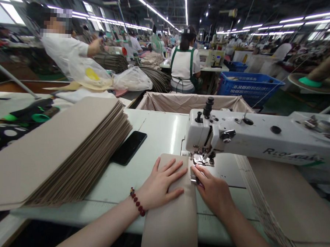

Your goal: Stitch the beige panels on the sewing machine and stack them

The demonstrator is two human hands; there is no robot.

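**Left hand** (160,184): palm down, fingers spread wide, lying flat across the beige strip (170,227); a red bead bracelet (136,202) on the wrist.

**Right hand** (212,190): fingers close together, pressing flat, fingertips (196,171) on the strip's right edge, just beside the presser foot (203,160). Neither hand grips.

**Strip**: lies under both hands, its far end at the presser foot of the white sewing machine (253,133), its near end hanging past the table edge.

**Also present**: a tall stack of beige strips (69,151) on the left of the pale green table (159,128), a black phone (129,147) just beside it, and a fanned stack of strips (277,203) right of the machine.
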